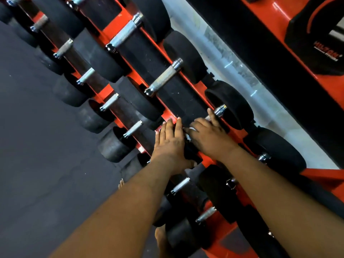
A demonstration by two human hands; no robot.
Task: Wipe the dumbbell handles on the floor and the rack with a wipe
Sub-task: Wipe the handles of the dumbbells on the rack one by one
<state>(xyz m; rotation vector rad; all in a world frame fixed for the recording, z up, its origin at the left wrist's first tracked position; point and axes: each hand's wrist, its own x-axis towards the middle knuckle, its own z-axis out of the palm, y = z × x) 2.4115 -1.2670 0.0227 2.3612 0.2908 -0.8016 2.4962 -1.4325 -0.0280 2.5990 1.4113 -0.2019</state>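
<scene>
On the upper tier of the orange steel rack (168, 113), your right hand (208, 138) curls over the knurled chrome handle (211, 119) of a dumbbell, with a scrap of white wipe (192, 129) showing under the fingers; only the polished collar end (220, 110) of that handle stays visible past your thumb. Your left hand (170, 141) lies flat, fingers straight and close together, on the black rubber head (189, 151) of the same dumbbell just beside the right hand. Round, matte black rubber heads line both tiers, each pair joined by a short cross-hatched metal grip, such as the neighbouring handle (163, 78) up the row. Dumbbells sit close together, so there is little gap beside your hands. To your left, the dark, finely speckled rubber floor (37, 146) lies open. Beyond the rack's far edge runs a pale strip of floor (223, 58), then a black and orange machine frame (279, 43).
</scene>
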